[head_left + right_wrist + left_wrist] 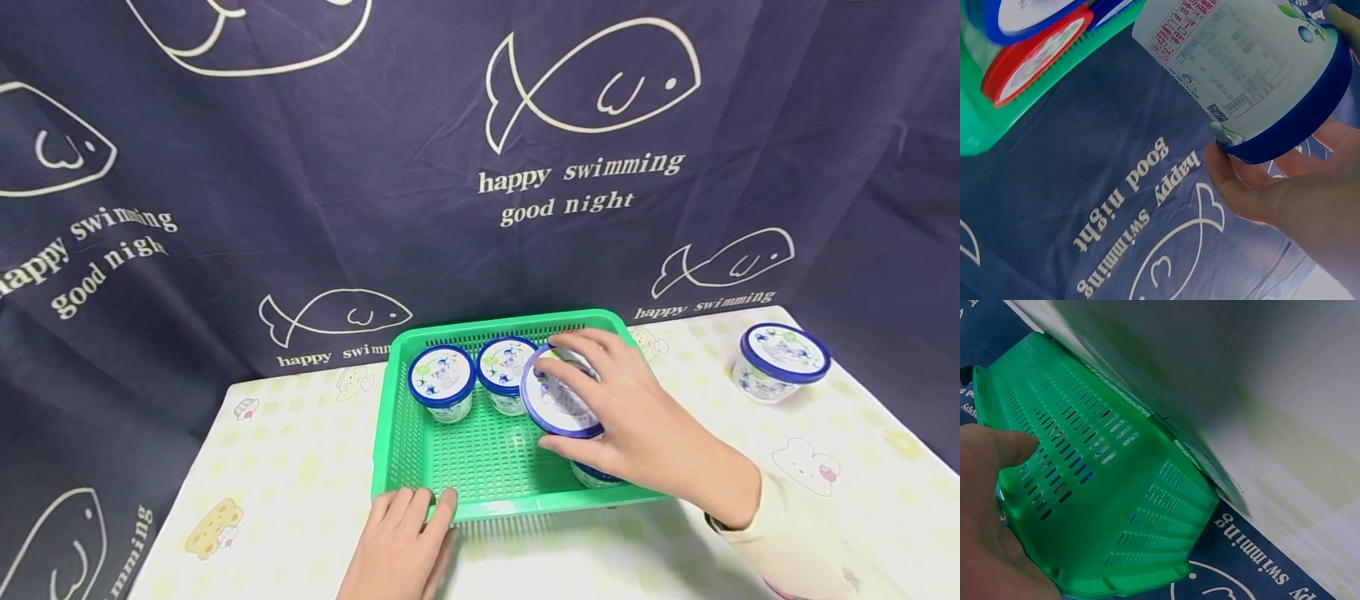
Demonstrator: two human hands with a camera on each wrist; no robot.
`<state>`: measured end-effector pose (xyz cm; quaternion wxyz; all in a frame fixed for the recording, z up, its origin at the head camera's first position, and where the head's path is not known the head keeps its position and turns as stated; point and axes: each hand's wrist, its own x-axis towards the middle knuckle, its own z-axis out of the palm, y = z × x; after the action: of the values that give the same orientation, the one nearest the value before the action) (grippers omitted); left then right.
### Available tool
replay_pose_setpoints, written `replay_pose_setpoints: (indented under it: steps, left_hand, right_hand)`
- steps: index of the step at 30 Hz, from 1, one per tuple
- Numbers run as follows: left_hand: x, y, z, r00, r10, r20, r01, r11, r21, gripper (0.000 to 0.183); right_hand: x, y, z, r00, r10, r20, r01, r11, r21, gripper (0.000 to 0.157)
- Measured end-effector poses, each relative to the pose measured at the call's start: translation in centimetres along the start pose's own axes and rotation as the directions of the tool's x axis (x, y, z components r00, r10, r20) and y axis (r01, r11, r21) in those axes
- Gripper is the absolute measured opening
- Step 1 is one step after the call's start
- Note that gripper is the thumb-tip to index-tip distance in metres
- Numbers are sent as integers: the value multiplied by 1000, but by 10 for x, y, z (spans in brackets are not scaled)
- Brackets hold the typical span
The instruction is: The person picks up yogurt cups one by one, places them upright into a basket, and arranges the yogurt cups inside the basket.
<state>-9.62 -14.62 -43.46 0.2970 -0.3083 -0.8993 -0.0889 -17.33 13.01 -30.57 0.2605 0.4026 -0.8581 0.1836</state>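
Note:
My right hand grips a white tub by its blue lid, fingers and thumb round the lid's edge. This tub is held over the right half of a green basket; its printed side shows in the right wrist view. Inside the basket, two blue-lidded tubs stand along the back, one at the left and one beside it. Another tub at the front right is mostly hidden under my right hand. My left hand holds the basket's front left rim, thumb against the outer wall.
A further blue-lidded tub stands on the patterned tablecloth, right of the basket. In the right wrist view a red-lidded tub shows at the basket's edge. A dark blue curtain with fish drawings hangs behind the table.

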Motion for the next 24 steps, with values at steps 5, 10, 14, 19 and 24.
replay_pose_setpoints:
  steps: [5,10,14,19,24]
  left_hand:
    - [0,0,0,1000,0,-6,0,1000,0,32]
    - [-1,0,1,1000,1,4,-1,1000,0,32]
    - [-1,1,1,1000,4,-9,-4,1000,-1,32]
    - [0,2,1,1000,0,3,0,1000,5,34]
    - [1,2,0,1000,0,6,0,1000,13,38]
  right_hand:
    - [-1,-5,5,1000,-6,30,6,1000,-4,66]
    - [-5,-10,8,996,9,91,-8,1000,-16,65]
    - [-5,-14,10,987,24,161,-22,1000,-12,65]
    - [-1,-18,11,975,-1,223,2,1000,-8,66]
    - [5,-22,13,968,-35,248,38,999,-6,67]
